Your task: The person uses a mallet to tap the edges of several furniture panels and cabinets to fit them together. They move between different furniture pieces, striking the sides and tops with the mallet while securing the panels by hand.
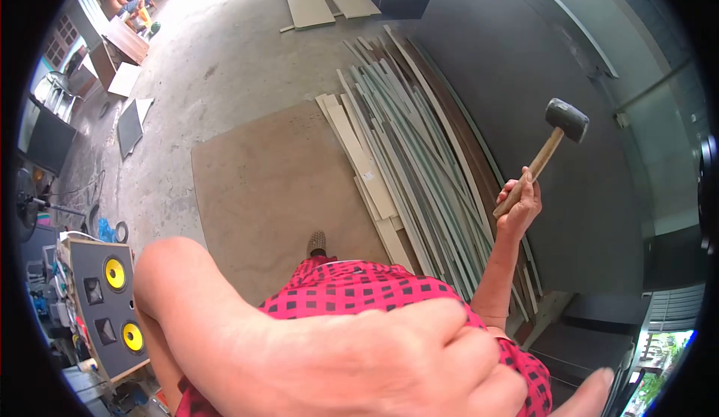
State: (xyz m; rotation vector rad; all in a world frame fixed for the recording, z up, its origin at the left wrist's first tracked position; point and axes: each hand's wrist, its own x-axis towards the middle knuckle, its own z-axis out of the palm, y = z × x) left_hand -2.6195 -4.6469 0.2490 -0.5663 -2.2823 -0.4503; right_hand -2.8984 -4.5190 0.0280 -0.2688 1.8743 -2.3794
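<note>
My right hand (520, 204) is raised at the right and closed around the wooden handle of a rubber mallet (567, 120). The mallet's black head points up and away, in front of a large dark panel (517, 65). Very close to the camera, my left hand (419, 357) crosses my chest at the bottom of the view. Its fingers are curled, and one fingertip sticks out at the lower right. The inside of that hand is hidden, so anything in it cannot be seen.
A pile of long narrow board strips (408, 140) lies beside a brown sheet (262, 170) on the concrete floor. A speaker box (97, 297) with yellow cones and a fan (30, 204) stand at the left. Wide boards (305, 1) lie farther off. A person (116, 1) sits far back.
</note>
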